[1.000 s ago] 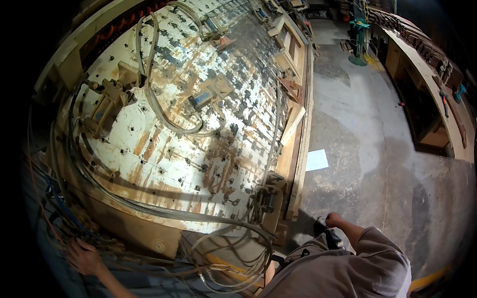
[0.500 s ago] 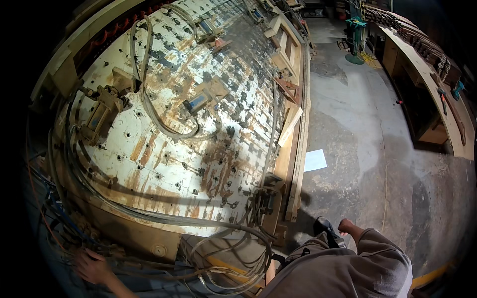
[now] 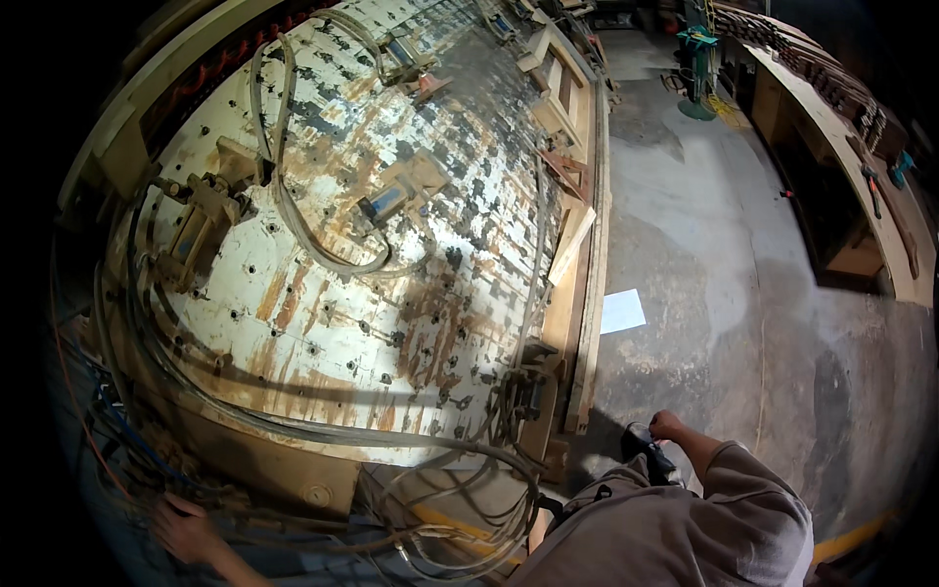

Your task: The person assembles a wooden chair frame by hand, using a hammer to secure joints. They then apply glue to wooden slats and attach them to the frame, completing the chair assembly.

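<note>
My left hand [image 3: 186, 531] is at the dark lower left, among hoses and fittings [image 3: 176, 470] beside the big table. Its fingers curl onto something in shadow that I cannot make out. My right hand [image 3: 667, 427] hangs over the floor by my shoe [image 3: 644, 448], its fingers curled closed with nothing visible in them. In front of me lies a large, worn white table [image 3: 293, 342] with rust streaks, dark patches and many holes. A blue cylinder clamp [image 3: 387, 202] sits near its middle, and another clamp [image 3: 196, 230] stands at its left side.
Looped grey hoses [image 3: 469, 509] hang at the table's near corner. Wooden boards [image 3: 577, 323] line its right edge. A white sheet [image 3: 623, 311] lies on the concrete floor. At right stands a long bench [image 3: 841, 137] with stacked wood strips, and a green stand [image 3: 697, 78].
My right hand has swung slightly forward and to the left, over my shoe. My left hand stays at the hoses, shifted only slightly.
</note>
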The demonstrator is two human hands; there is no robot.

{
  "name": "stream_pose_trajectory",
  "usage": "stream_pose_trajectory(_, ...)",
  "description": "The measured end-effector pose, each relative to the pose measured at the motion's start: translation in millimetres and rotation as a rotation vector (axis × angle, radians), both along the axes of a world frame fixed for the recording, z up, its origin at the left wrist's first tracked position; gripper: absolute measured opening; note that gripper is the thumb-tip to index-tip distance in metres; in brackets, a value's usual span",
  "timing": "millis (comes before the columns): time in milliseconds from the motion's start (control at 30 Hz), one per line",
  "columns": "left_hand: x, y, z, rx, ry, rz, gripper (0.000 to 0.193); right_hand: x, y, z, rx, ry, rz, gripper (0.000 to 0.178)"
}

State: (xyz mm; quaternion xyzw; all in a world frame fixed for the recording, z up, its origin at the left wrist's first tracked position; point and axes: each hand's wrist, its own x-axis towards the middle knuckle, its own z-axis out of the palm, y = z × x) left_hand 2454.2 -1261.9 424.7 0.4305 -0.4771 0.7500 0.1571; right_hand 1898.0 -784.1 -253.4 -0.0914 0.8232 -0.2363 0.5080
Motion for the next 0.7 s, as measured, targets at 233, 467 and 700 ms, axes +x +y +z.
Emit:
stream_pose_trajectory(233,-1,4,-19,0.113,0.138,-0.002,0.050,12,35,-1,0.149,-0.030,0.036,0.022)
stream_pose_trajectory(467,-7,2,-4,0.020,0.053,-0.043,0.049,8,43,15,0.167,-0.017,0.010,0.021)
stream_pose_trajectory(700,-4,7,-28,-0.002,0.016,-0.085,0.051,14,38,17,0.123,-0.031,-0.032,0.022)
